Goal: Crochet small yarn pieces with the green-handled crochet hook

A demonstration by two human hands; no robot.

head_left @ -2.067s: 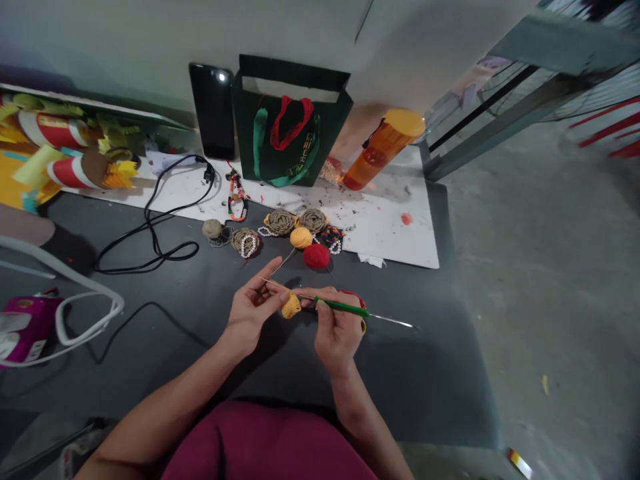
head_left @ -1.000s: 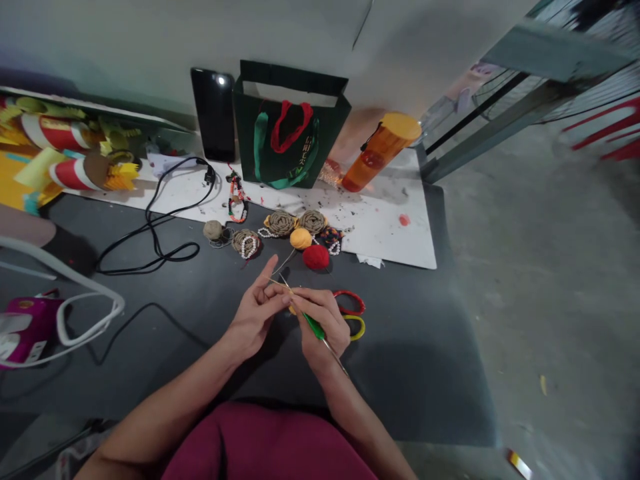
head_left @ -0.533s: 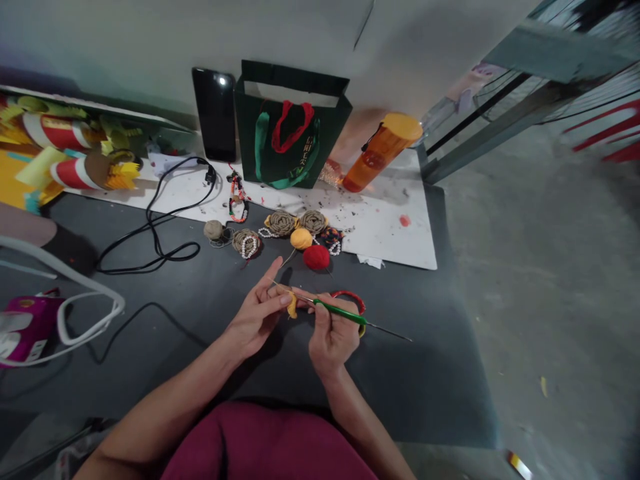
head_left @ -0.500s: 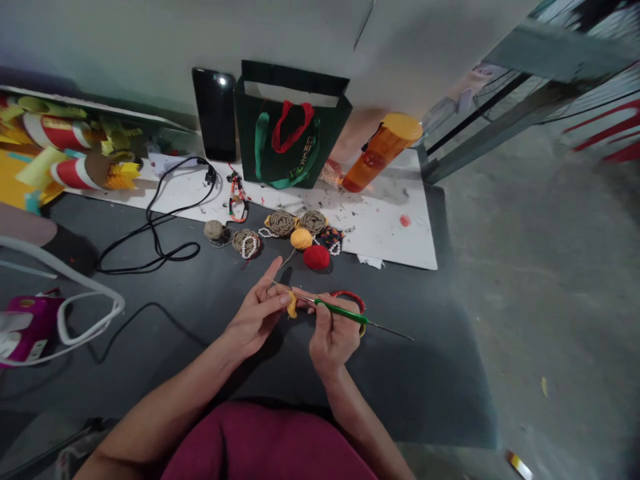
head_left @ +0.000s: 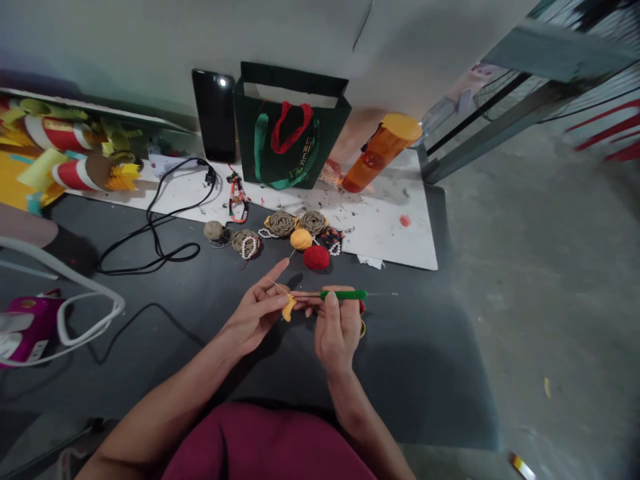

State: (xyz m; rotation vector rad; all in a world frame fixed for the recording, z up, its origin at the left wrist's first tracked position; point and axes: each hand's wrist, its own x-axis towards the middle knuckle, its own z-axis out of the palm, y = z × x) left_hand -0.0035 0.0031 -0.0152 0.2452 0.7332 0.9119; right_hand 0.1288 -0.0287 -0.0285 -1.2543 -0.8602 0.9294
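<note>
Yarn balls [head_left: 301, 239] before bag [head_left: 295, 143], bottle [head_left: 376, 157] at right

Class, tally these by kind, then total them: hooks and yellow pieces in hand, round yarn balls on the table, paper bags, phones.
Hook: 1, in the right hand
Yellow piece: 1, in the left hand
Yarn balls: 3
Paper bag: 1
Phone: 1
Total: 7
</note>
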